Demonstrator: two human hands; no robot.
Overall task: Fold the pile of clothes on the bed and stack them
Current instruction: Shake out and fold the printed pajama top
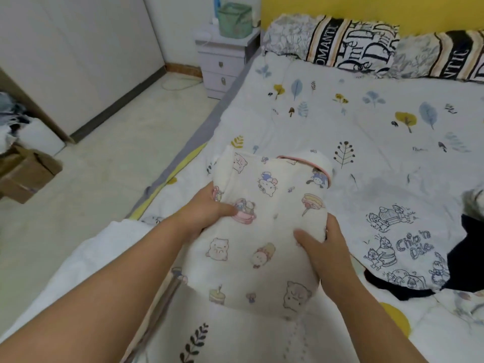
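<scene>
A cream padded garment (264, 221) printed with cartoon animals and trimmed in pink at the collar is held over the bed, partly folded. My left hand (207, 210) grips its left edge, thumb on top and fingers underneath. My right hand (324, 247) grips its right edge the same way. To the right lies a white cloth (398, 247) with blue line-drawn chipmunks, spread over a black garment (466, 247). Another pale folded piece (262, 336) lies under the held garment near me.
The bed's leaf-print quilt (353, 108) stretches to the pillows (348, 43) at the yellow wall. A white nightstand (225, 58) with a green bag (235, 20) stands left of the bed. A cardboard box (23, 174) sits on the floor at far left.
</scene>
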